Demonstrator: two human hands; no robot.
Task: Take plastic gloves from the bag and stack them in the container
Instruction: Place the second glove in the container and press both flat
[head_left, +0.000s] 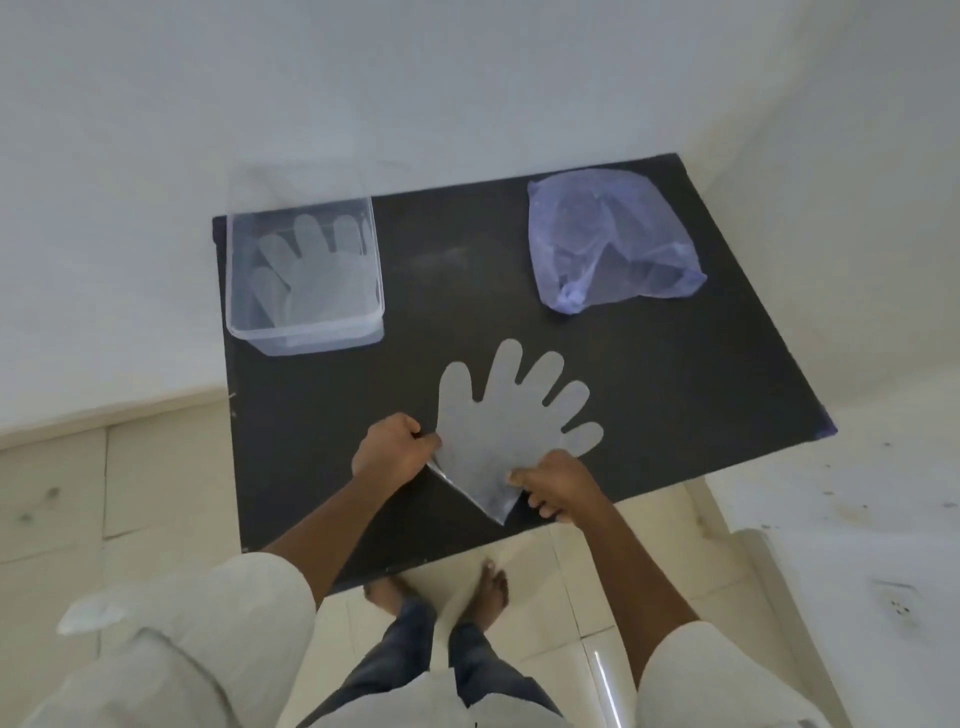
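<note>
A translucent plastic glove (506, 415) lies spread flat on the dark table (675, 374), fingers pointing away from me. My left hand (392, 449) pinches its cuff edge on the left. My right hand (553, 486) grips the cuff on the right. At the table's far left stands a clear plastic container (306, 332) with gloves lying flat inside. A bluish plastic bag (613, 239) sits at the far right, crumpled, its opening toward me.
The table stands in a white-walled corner. Its near edge is just in front of my bare feet on a tiled floor. A white surface (857, 545) with dark specks lies to the right, below table level.
</note>
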